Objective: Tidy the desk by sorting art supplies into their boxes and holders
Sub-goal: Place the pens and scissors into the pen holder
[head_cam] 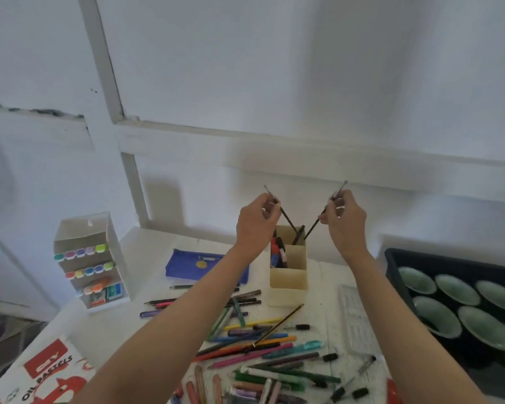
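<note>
Over the cream rectangular plastic holder at 12 o'clock, left hand pinches a thin dark pencil and right hand pinches a second thin dark pencil, lower ends at the rear compartment. Best approach: straighten both, lower w/o crossing, then release.

Left hand, right hand each pinch dark pencil over beige holder.

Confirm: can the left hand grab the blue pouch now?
Probably not yet: left hand pinches a dark stick over the cream holder. Path to the blue pouch looks free.
</note>
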Available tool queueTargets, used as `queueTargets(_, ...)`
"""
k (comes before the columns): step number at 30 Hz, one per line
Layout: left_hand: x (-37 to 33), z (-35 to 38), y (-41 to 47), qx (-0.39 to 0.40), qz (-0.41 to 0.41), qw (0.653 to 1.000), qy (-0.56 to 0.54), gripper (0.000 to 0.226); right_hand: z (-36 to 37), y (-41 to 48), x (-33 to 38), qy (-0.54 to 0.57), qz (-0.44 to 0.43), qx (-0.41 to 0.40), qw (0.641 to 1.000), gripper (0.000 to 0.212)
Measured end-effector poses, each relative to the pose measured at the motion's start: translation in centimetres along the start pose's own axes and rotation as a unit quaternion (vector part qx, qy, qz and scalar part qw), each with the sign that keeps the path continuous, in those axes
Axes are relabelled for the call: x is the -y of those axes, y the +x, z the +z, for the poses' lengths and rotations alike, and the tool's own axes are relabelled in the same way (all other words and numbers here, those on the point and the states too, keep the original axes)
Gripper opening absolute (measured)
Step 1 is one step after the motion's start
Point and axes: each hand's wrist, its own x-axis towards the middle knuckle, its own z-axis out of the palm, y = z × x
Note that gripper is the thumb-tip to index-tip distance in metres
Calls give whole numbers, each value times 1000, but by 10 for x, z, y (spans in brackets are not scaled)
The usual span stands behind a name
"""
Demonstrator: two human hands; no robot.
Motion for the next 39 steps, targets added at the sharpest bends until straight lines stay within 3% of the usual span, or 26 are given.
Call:
queueTargets(5,7,20,6,26,16,993,112,13,8,1,-16,-2,29,9,1000,6)
queueTargets(12,26,34,9,110,-10,978,179,30,23,-4,-35,-50,27,35,998,17)
queueTargets(23,42,8,-9,55,31,989,137,29,9,-52,-31,-72,-38,-16,997,20)
queueTargets(26,58,-14,-29,80,22,987,139,25,5,-92,-37,-87,-34,37,995,15)
queueTargets(30,82,-46,-66,132,-18,979,157,22,3,-151,-54,-89,31,210,973,17)
queueTargets(33,92,-64,-106,215,-50,962,164,22,-3,-190,-64,-98,63,305,945,18)
queueTargets(36,96,-75,-148,296,-41,939,172,29,-15,-220,-69,-105,59,311,943,17)
queueTargets(39,96,-77,-181,323,-33,932,162,27,-38,-241,-71,-98,50,255,961,22)
